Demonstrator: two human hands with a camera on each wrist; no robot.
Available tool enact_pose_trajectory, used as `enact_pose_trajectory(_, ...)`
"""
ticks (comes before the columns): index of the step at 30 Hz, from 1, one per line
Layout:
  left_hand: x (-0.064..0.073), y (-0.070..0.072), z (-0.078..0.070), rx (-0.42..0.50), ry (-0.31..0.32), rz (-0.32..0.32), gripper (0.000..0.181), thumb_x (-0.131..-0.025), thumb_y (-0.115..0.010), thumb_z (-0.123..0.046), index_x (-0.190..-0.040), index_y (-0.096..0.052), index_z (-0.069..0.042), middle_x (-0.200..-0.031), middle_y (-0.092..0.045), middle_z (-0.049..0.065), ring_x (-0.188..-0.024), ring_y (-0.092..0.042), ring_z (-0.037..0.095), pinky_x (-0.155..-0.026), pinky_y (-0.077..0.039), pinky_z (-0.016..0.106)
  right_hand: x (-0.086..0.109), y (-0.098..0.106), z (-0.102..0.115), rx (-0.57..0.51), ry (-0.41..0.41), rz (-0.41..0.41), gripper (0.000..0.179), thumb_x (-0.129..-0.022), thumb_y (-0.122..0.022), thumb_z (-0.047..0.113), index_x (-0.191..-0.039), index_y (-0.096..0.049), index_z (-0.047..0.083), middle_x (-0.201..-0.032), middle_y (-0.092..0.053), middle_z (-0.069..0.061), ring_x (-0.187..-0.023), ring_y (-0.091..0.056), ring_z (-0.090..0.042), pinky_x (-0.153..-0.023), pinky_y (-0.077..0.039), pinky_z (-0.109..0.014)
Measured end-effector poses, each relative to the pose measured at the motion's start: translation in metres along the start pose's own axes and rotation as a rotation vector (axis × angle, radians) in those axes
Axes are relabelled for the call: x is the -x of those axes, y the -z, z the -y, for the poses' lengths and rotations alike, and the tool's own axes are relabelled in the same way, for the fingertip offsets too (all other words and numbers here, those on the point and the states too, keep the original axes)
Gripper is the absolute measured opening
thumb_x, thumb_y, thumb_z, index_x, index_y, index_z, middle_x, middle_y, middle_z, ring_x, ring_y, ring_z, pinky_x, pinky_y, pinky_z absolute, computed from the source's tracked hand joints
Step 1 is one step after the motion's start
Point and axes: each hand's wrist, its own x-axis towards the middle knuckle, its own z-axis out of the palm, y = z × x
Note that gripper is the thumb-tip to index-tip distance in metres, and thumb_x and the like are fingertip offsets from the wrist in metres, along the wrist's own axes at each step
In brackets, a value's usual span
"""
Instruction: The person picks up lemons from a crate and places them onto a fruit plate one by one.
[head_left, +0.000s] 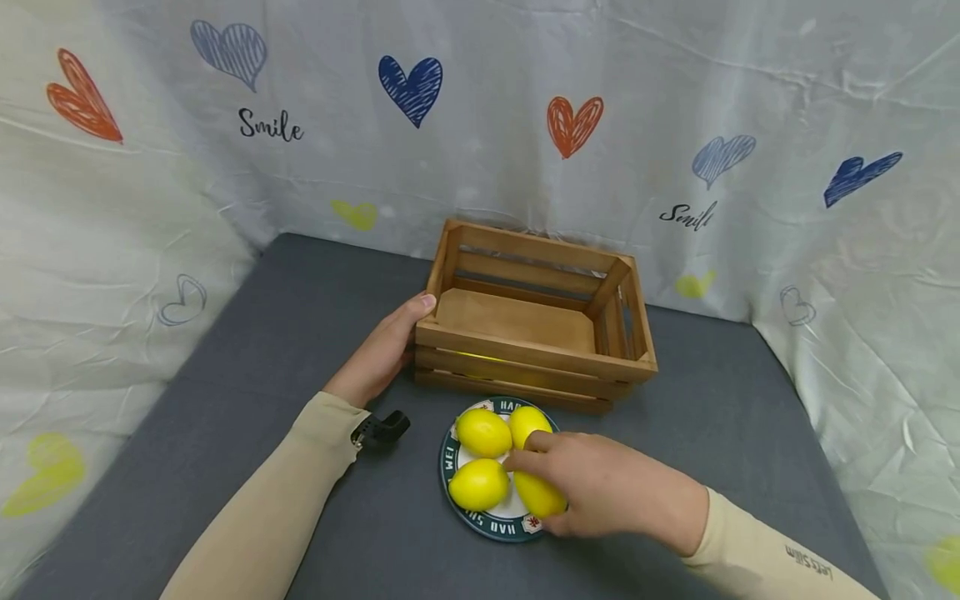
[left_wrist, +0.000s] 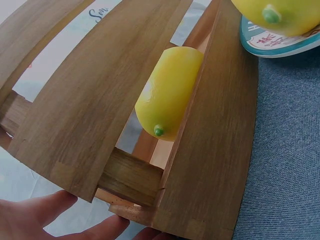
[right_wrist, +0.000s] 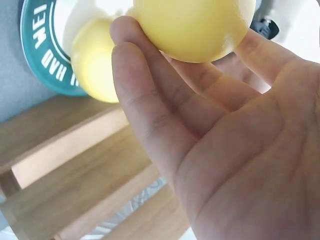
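Note:
My left hand (head_left: 382,350) holds the left end of a slatted wooden crate (head_left: 517,364), its thumb on the top edge. In the left wrist view, fingertips touch the crate's slats. Through a gap between slats, a lemon (left_wrist: 167,95) shows inside the crate. Several yellow lemons (head_left: 482,432) lie on a round plate (head_left: 446,467) with a dark green lettered rim, in front of the crate. My right hand (head_left: 607,483) grips the near-right lemon (head_left: 538,496) at the plate. In the right wrist view, fingers curl round that lemon (right_wrist: 195,30), the palm partly apart from it.
A dark grey cloth (head_left: 352,283) covers the table. Behind and at both sides hangs a white curtain (head_left: 495,167) printed with hearts; the crate stands close to it at the back. A black strap (head_left: 381,427) sits at the left wrist.

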Motion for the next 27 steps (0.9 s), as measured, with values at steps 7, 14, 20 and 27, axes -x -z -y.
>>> enact_pose_trajectory(7,0.002,-0.002,-0.001,-0.002,-0.006,0.008,0.089,-0.104,-0.043,-0.074,-0.176,-0.015,-0.029,-0.184,-0.005,0.003,-0.167,-0.009,0.048,-0.130,-0.013,0.075,0.001,-0.015,-0.001,-0.006,-0.008,-0.027,0.066,-0.084,-0.093,0.032,-0.144,-0.066,0.025,-0.117,-0.065,0.009,-0.083,-0.053,-0.005,-0.076,-0.053,-0.027)
enact_pose_trajectory(14,0.002,-0.001,-0.003,-0.001,-0.010,0.005,0.090,-0.104,-0.042,-0.074,-0.176,-0.013,-0.027,-0.184,-0.005,0.004,-0.167,-0.010,0.047,-0.131,-0.013,0.075,-0.003,-0.029,-0.001,0.021,-0.037,-0.017,0.072,-0.083,-0.094,0.032,-0.146,-0.063,0.018,-0.122,-0.066,0.006,-0.087,-0.056,-0.006,-0.081,-0.057,-0.032)
enact_pose_trajectory(20,0.003,-0.001,-0.004,-0.001,-0.005,0.001,0.089,-0.104,-0.042,-0.073,-0.176,-0.014,-0.028,-0.184,-0.004,0.004,-0.166,-0.009,0.048,-0.131,-0.013,0.073,-0.007,-0.034,-0.001,0.023,-0.048,-0.018,0.072,-0.083,-0.093,0.032,-0.146,-0.063,0.017,-0.123,-0.066,0.006,-0.088,-0.055,-0.005,-0.083,-0.058,-0.034)
enact_pose_trajectory(27,0.002,-0.001,-0.002,0.008,0.000,0.001,0.090,-0.104,-0.042,-0.073,-0.176,-0.014,-0.028,-0.184,-0.005,0.004,-0.166,-0.012,0.048,-0.132,-0.014,0.072,-0.008,-0.035,-0.001,-0.005,-0.071,0.001,0.071,-0.084,-0.092,0.035,-0.147,-0.063,0.018,-0.128,-0.067,0.005,-0.090,-0.057,-0.005,-0.085,-0.058,-0.036)
